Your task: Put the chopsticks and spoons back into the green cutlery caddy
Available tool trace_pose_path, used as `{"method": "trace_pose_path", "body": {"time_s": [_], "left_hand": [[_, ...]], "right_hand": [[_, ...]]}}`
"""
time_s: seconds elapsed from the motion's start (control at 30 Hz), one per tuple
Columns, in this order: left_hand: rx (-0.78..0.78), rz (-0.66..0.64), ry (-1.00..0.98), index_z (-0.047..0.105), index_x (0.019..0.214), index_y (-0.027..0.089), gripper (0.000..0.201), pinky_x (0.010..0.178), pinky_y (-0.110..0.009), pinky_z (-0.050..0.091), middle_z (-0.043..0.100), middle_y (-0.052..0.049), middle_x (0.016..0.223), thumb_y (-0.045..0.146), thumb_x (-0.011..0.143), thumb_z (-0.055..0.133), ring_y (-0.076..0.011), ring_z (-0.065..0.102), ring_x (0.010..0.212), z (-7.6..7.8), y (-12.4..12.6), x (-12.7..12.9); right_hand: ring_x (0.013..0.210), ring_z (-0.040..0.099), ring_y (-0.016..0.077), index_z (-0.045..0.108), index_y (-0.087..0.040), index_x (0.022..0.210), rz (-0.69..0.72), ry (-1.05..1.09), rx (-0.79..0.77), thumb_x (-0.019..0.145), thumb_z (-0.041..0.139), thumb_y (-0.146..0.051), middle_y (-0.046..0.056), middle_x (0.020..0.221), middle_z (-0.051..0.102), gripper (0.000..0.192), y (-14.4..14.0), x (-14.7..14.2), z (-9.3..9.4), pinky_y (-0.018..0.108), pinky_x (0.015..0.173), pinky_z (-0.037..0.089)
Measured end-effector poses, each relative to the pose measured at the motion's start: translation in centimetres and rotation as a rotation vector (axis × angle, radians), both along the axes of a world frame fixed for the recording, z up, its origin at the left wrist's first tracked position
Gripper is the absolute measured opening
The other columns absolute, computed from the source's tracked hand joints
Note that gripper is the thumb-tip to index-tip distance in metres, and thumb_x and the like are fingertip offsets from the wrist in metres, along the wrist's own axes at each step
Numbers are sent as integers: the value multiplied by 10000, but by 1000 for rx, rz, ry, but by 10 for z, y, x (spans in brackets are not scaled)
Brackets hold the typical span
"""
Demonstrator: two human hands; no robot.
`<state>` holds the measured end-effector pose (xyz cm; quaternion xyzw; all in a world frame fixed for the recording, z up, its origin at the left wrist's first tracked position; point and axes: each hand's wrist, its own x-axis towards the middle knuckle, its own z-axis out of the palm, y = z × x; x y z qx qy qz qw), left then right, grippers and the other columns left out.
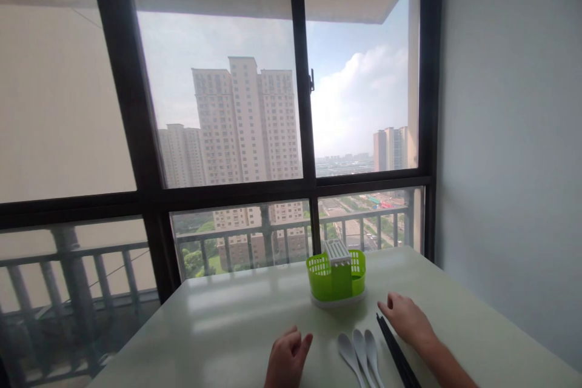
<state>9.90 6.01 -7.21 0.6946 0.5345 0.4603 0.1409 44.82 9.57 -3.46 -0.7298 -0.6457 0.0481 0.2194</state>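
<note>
**Two hands resting on a pale bench beside spoons, chopsticks and a green cutlery holder**

A wide window [254,121] with dark frames fills most of the view. Through it stand tall apartment towers under a hazy sky with white cloud, and a balcony railing [282,233] runs along the lower panes. A plain grey wall [513,133] closes the right side.

Below the window lies a pale, glossy bench [218,327], its far edge close to the glass.

Near the middle of the bench stands a green cutlery holder [336,279], upright on a white base, with slotted sides and a white slotted insert rising from its centre.

The right hand [407,318] lies palm down on the bench, just right of and nearer than the holder, fingers loosely spread; its grip is released and holds nothing. Its inner edge lies right beside the upper ends of the black chopsticks [395,351]; whether they touch cannot be told. The chopsticks lie together on the bench, slanting towards the lower edge of the view.

The left hand [287,357] rests on the bench lower left of the holder, fingers curled into a loose fist, grasping nothing that can be seen.

Between the two hands lie three white spoons [359,354], side by side, just left of the chopsticks.
</note>
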Motion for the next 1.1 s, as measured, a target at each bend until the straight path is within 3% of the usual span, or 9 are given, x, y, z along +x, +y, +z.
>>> {"method": "trace_pose_path", "body": {"time_s": [0.1, 0.3, 0.5, 0.83, 1.1], "left_hand": [[-101, 19, -43, 225, 589, 245, 609, 578, -281, 246, 216, 53, 612, 731, 917, 389, -123, 278, 593, -4, 2, 0], [-159, 4, -71, 252, 635, 246, 562, 604, -297, 205, 213, 45, 661, 713, 933, 343, -128, 272, 634, -2, 0, 1], [-154, -42, 2, 254, 631, 242, 520, 618, -298, 191, 240, 46, 648, 628, 956, 381, -130, 284, 645, 0, -3, 4], [-160, -40, 5, 234, 619, 241, 531, 612, -297, 182, 212, 52, 643, 629, 944, 396, -123, 262, 631, -2, -1, 4], [-163, -56, -20, 242, 611, 241, 576, 603, -290, 193, 224, 49, 639, 706, 918, 389, -122, 268, 629, 0, -2, 4]], "right_hand": [[887, 727, 324, 725, -173, 879, 17, -125, -128, 870, 649, -499, 161, 952, 756, 334, -28, -4, 6, 340, 682, 436], [860, 738, 343, 743, -189, 826, 11, -171, -230, 778, 720, -439, 158, 907, 759, 256, -68, -6, -7, 363, 685, 482], [919, 750, 319, 745, -197, 892, 38, -186, -281, 791, 637, -221, 134, 937, 769, 150, -60, -4, -19, 334, 700, 505], [952, 754, 318, 786, -147, 921, 61, -274, -235, 791, 597, -68, 169, 997, 773, 242, -59, -39, -1, 332, 767, 530], [969, 754, 319, 792, -130, 973, 65, -299, -254, 824, 468, 46, 195, 1026, 767, 398, -70, -50, 12, 349, 782, 541]]}}
